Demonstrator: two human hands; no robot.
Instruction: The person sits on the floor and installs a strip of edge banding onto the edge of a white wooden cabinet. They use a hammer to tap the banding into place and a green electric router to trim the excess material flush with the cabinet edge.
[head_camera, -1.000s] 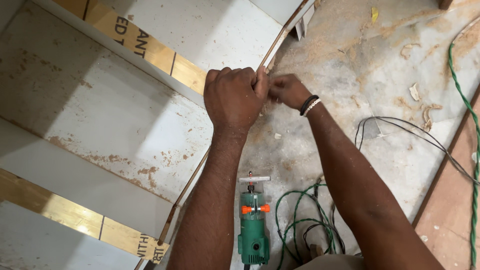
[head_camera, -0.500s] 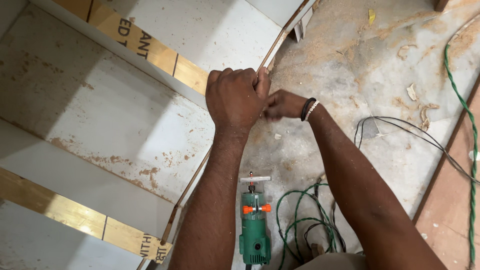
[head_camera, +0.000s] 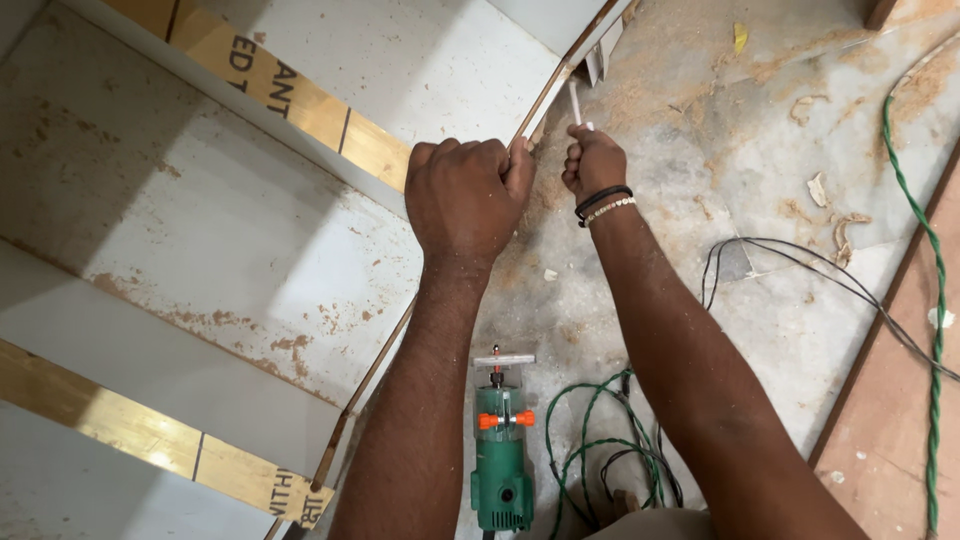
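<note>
The left hand (head_camera: 465, 195) is a closed fist, its fingers curled over the edge of the white laminated board (head_camera: 230, 215). The right hand (head_camera: 592, 160), just beside it, pinches a thin white strip (head_camera: 575, 103) that rises above its fingers. The work appears to be edge trimming; next, a steady pull along that edge seems needed. A green handheld trimmer (head_camera: 501, 455) lies on the floor below both wrists.

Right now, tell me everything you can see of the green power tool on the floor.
The green power tool lies flat on the dusty stone floor, between the person's forearms, touched by neither hand. Its body looks like green plastic, with orange knobs on each side near the front and a small metal base plate at the far end. A green cord lies coiled right beside it. Its near end is cut off by the picture's edge.
</note>
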